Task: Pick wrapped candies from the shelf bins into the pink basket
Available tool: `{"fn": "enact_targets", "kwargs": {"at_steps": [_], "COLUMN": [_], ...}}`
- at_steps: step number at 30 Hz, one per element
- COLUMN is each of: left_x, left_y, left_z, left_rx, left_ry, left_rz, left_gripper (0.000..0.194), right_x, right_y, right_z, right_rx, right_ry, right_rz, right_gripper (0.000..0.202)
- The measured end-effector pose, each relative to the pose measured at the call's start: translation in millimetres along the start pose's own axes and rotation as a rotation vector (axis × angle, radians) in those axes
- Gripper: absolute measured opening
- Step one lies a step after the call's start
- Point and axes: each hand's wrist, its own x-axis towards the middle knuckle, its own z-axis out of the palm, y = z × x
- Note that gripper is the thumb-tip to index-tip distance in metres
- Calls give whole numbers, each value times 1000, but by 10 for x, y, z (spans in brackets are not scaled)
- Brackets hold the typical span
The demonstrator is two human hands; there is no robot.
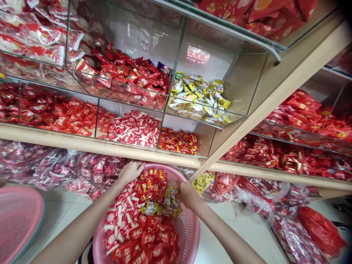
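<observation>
A pink plastic basket [192, 227] holds several kinds of wrapped candy: red-and-white ones [123, 216] at its left, plain red ones [151, 242] toward the front, red-and-yellow ones [154, 183] at the back, and a few yellow-and-white ones [172, 205] at the right. My left hand [132, 171] is at the basket's back left rim, its fingers bent over toward the candy. At the right side, my right hand [187, 192] reaches over the rim, fingers curled beside the yellow-and-white candies; whether it grips any is hidden.
Glass-fronted shelf bins stand ahead, with red candies [132, 79], yellow-and-white candies [198, 97] and red-and-white candies [136, 128]. A wooden shelf edge [165, 158] runs just beyond the basket. Bagged candy [55, 168] lies below it. Another pink basket [41, 209] is at left.
</observation>
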Motion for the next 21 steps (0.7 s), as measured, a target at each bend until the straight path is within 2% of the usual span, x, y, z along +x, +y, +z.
{"fn": "enact_targets", "kwargs": {"at_steps": [5, 13, 21], "left_x": [-2, -9, -1], "left_y": [-8, 2, -7], "left_z": [12, -3, 1], "left_rx": [8, 20, 15], "left_ry": [4, 3, 2], "left_rz": [0, 11, 22], "left_gripper": [49, 49, 51], "right_x": [-41, -49, 31], "right_y": [-97, -145, -49], "right_z": [177, 325, 184], "right_rx": [-58, -127, -96], "right_ry": [-75, -65, 1], "right_rz": [7, -32, -23], "right_gripper": [56, 56, 31]}}
